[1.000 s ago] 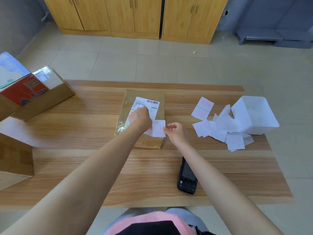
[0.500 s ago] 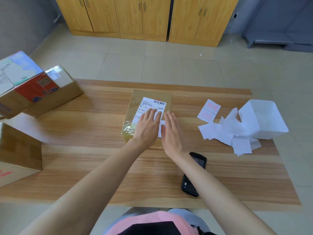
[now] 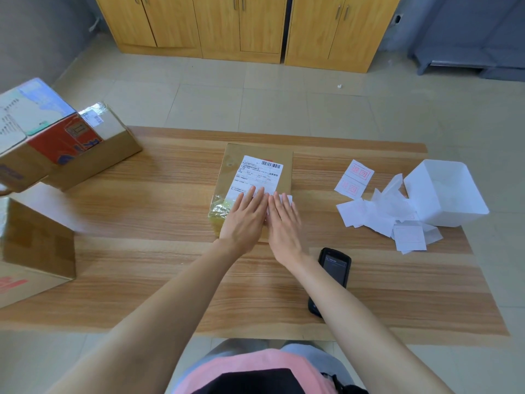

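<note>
**Head view: both palms flat on a white sticker (image 3: 286,198) atop the parcel (image 3: 257,155)**

Nearest the person, just behind the right wrist, a black handheld scanner (image 3: 332,275) lies face up on the wooden table (image 3: 159,211).

Ahead of it, the left hand (image 3: 245,220) and right hand (image 3: 284,223) lie side by side, touching along the forefingers. The fingers of both are straight and spread, pressing down and gripping nothing. The sticker is directly under them, on the near end of the parcel's top. Only its far right corner peeks out past the right fingertips, so its long axis cannot be told. The right hand seems to cover more of it, so I judge any smoothing stroke towards that free corner falls to the right hand.

The parcel is a brown carton whose long axis runs away from the person. Its shipping label (image 3: 260,173) sits just beyond the fingertips, touching or slightly overlapped by the sticker.

Well to the right of the hands are a heap of loose paper slips (image 3: 377,217), a sheet of two red-stamped stickers (image 3: 354,179) and a white bin (image 3: 443,194). Well to the left, stacked cardboard boxes (image 3: 68,146) stand at the table's edge.

Beyond the table are pale floor tiles (image 3: 213,103), then wooden cabinets (image 3: 247,24).
</note>
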Tool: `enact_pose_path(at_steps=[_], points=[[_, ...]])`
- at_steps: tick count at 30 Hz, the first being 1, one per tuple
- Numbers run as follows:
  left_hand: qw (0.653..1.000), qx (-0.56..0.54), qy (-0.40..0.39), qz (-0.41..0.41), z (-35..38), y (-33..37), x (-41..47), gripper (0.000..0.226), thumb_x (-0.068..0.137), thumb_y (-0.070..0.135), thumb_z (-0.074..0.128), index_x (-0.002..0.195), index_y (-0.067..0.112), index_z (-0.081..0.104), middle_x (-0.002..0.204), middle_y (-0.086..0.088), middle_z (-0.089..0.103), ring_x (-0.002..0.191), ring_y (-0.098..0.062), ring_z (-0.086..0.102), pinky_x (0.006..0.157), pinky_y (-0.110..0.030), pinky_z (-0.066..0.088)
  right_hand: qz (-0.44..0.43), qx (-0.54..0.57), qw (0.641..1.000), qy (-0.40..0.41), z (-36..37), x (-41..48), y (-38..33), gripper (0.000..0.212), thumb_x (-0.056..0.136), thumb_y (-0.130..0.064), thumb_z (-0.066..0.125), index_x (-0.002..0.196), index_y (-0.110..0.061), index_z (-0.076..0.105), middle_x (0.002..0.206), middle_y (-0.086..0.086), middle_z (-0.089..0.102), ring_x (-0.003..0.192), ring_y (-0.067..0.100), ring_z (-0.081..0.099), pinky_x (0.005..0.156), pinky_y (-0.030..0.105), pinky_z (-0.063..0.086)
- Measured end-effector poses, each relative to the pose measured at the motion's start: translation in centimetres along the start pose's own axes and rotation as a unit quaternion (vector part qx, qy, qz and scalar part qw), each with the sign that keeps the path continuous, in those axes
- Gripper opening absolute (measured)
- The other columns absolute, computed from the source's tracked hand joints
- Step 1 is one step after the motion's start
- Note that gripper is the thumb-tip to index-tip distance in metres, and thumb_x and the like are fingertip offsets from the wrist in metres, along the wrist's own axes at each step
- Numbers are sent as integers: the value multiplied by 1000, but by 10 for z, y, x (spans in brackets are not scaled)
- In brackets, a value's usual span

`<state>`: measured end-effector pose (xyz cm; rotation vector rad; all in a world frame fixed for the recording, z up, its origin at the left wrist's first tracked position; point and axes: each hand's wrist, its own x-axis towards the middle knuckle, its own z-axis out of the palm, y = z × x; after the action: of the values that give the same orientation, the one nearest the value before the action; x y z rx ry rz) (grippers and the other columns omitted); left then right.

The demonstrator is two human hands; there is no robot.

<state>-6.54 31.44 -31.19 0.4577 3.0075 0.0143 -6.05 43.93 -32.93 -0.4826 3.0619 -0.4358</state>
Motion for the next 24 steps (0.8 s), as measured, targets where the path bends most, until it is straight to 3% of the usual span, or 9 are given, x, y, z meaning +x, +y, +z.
enact_pose_path(at_steps=[5, 13, 15, 17, 20, 24], points=[[999, -28, 13, -11, 6, -12, -7, 72, 91, 40, -10, 152, 15, 17, 159, -12, 12, 148, -28, 3, 119, -40, 0, 23, -12, 1000, -10, -4, -3, 9, 49, 106, -23, 15, 153, -8, 8, 161, 5, 4, 149, 21, -4, 116, 30, -13], [998, -34, 3, -56, 6, -39, -21, 76, 86, 51, -10, 152, 25, 17, 159, -13, 10, 148, -32, 3, 118, -45, 2, 63, 20, 998, -16, -15, -11, 25, 50, 106, -24, 16, 153, -8, 9, 161, 5, 4, 149, 19, -5, 119, 31, -8], [995, -53, 2, -80, 3, -47, -21, 66, 94, 53, 0, 153, 26, 11, 160, -10, 5, 148, -30, -2, 119, -44, 2, 86, 86, 992, -16, -19, -10, 24, 50, 106, -25, 18, 153, -8, 10, 161, 6, 4, 149, 18, -3, 119, 29, -5], [984, -131, 23, -118, -1, -55, -15, 59, 101, 47, 22, 153, 24, 8, 161, -9, 3, 148, -28, -3, 119, -41, 4, 131, 210, 969, -3, -26, -6, 19, 53, 106, -31, 22, 154, -10, 10, 162, 4, 4, 149, 16, 1, 118, 28, 1], [929, -301, 45, -210, -9, -64, 1, 70, 99, 48, 37, 154, 18, 6, 160, -12, 7, 147, -28, 5, 118, -41, 10, 217, 373, 902, 2, -34, 9, 13, 59, 104, -40, 25, 154, -13, 9, 161, 0, 8, 148, 14, 7, 117, 31, 9], [798, -502, 11, -333, -17, -71, 14, 73, 98, 51, 37, 154, 15, 6, 153, -11, 30, 137, -30, 34, 113, -44, 27, 349, 506, 786, -59, -32, 38, 15, 61, 101, -46, 29, 153, -16, 18, 157, 2, 26, 142, 22, 28, 111, 39, 24]])
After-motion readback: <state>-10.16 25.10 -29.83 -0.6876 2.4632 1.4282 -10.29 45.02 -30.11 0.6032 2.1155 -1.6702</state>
